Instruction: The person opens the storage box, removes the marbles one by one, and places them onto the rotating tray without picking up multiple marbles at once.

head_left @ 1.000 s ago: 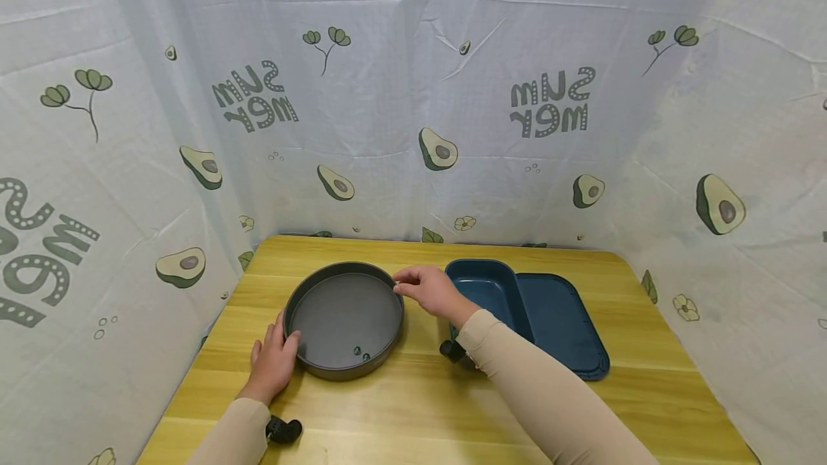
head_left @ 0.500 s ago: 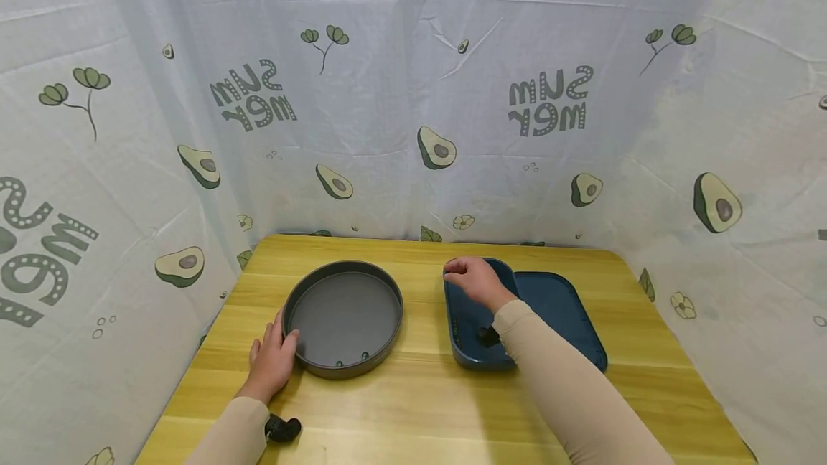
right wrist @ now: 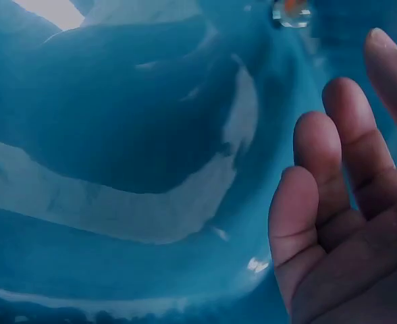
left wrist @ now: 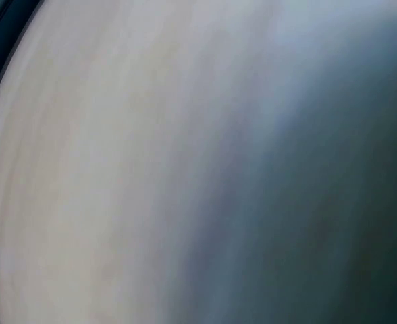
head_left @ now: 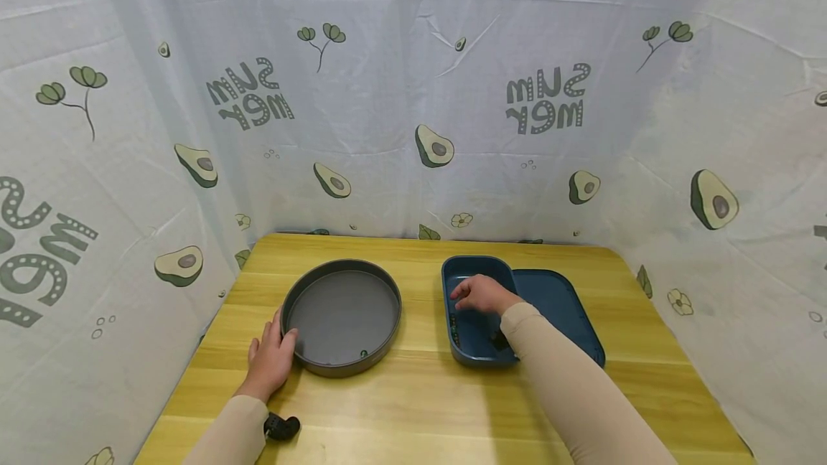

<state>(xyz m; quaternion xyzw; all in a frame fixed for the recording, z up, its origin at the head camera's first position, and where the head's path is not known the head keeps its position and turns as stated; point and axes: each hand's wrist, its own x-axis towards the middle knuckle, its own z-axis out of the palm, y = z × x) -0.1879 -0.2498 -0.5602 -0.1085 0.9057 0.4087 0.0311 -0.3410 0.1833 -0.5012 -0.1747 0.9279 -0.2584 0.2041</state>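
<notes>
Over the last half second the right hand [head_left: 484,294] has come from the far left corner of the blue box [head_left: 478,362] to lower and nearer over its inside, and its fingers now stand loosely apart, with nothing visible between them in the right wrist view. A clear marble with an orange core [right wrist: 293,13] lies in the box beyond the fingertips, apart from them. For the work, this suggests the hand is free of any piece. In the round grey pan [head_left: 342,314], only one green marble [head_left: 364,354] now shows plainly, by the near wall, where two showed earlier; whether the other is hidden behind the rim I cannot tell. Small dark pieces [head_left: 455,336] line the box's left wall, as before. The left hand [head_left: 270,364] holds the pan's left rim as it did, thumb over the edge and fingers outside, which seems to steady it on the tabletop [head_left: 400,407]. The flat blue tray [head_left: 568,307] is unmoved, just right of the box.
</notes>
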